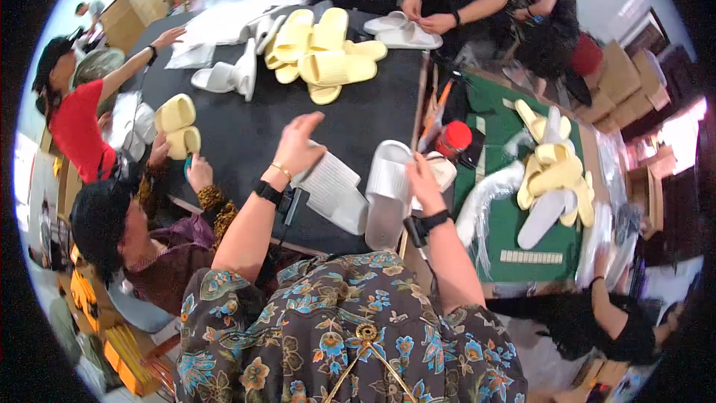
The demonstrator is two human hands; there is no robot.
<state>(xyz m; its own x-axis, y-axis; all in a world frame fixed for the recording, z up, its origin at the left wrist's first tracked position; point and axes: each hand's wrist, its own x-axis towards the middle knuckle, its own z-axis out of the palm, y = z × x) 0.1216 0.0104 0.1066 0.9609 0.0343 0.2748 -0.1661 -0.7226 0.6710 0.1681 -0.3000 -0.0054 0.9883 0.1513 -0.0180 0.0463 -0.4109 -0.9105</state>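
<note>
Two grey slippers lie side by side at the near edge of the dark table, toes away from me. My left hand [298, 148] is over the left grey slipper [333, 185], its fingers stretched and its thumb apart. My right hand [426, 183] is at the right side of the other grey slipper [388, 179], with the thumb against its ribbed strap and the fingers along its outer edge. The underside of that grip is hidden. Farther up the table, yellow slippers [328, 67] are heaped beside a pair of pale grey slippers [224, 78].
A red-lidded jar [453, 138] stands right of my right hand. Beyond it, a green mat [485, 246] bears yellow and grey slippers and plastic wrap [492, 194]. At left, a co-worker's hands hold yellow slippers [179, 125]. Across the table, another person handles grey slippers [403, 32].
</note>
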